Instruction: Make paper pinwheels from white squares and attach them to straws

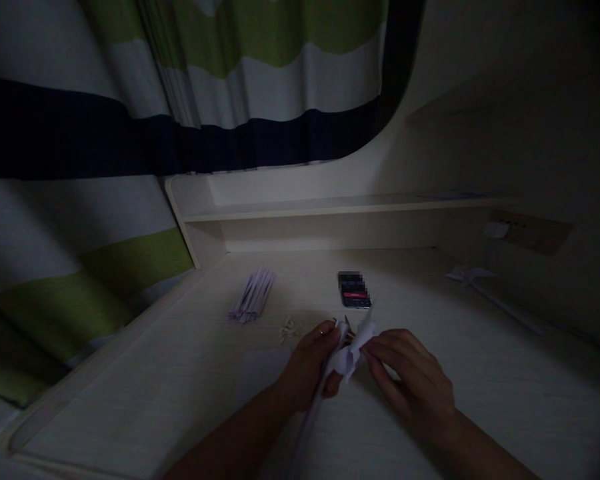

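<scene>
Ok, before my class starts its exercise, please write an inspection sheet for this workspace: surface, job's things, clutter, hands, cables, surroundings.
Surface: pale desk, dimly lit.
Job's things: curled white paper in the hands; bundle of rolled paper at back left; paper piece with a long stem at far right.
Clutter: phone beyond the hands; small white pieces beside the left hand.
Hands: left hand grips the curled paper; right hand pinches its edge.
Cables: white plug at the wall socket; cord unclear.
Surroundings: striped curtain, shelf.
</scene>
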Demonstrator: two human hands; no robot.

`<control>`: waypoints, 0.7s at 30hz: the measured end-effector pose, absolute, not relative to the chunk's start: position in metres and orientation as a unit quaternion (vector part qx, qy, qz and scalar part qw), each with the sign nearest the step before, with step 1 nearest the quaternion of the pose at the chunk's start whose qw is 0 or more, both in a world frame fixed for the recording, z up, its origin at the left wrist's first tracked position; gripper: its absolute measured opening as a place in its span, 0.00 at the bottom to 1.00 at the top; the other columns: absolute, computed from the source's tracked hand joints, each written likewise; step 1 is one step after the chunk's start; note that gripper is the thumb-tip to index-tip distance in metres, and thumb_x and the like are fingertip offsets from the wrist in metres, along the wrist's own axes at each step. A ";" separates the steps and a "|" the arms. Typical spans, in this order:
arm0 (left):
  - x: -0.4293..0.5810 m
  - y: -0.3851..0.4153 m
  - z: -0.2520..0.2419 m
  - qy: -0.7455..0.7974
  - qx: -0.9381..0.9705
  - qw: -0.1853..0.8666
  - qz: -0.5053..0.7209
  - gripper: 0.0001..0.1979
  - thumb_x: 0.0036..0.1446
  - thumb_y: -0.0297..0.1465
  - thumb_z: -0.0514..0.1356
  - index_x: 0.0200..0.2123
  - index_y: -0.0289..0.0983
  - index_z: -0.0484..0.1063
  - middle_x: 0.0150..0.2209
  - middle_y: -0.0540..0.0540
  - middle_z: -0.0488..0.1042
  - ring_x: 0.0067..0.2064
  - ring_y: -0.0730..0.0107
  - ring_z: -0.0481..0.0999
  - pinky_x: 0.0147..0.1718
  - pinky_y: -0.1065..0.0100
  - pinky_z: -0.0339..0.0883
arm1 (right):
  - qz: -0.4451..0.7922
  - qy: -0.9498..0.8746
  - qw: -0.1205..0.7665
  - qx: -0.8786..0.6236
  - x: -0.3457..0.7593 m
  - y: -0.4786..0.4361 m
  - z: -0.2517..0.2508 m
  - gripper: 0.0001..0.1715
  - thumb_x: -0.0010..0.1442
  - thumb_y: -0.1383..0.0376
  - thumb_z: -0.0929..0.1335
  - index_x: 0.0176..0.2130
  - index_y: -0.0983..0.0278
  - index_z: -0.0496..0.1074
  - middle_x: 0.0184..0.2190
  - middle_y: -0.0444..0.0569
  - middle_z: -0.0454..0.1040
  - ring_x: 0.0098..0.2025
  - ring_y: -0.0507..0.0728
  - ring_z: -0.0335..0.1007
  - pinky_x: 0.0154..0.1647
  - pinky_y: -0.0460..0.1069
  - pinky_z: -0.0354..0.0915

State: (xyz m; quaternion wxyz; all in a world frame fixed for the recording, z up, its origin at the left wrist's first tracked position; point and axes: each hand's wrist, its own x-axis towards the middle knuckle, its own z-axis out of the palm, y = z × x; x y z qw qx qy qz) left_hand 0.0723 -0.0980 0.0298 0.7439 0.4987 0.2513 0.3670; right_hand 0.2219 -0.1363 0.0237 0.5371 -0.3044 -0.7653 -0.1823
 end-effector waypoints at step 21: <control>0.068 -0.101 0.038 0.298 0.624 0.617 0.375 0.14 0.53 0.41 0.50 0.30 0.36 0.59 0.14 0.58 0.57 0.11 0.85 0.51 0.07 0.80 0.43 | -0.171 -0.762 0.527 -0.335 0.222 -0.133 0.021 0.11 0.50 0.76 0.65 0.34 0.65 0.67 0.29 0.52 0.70 0.31 0.55 0.64 0.28 0.52 0.65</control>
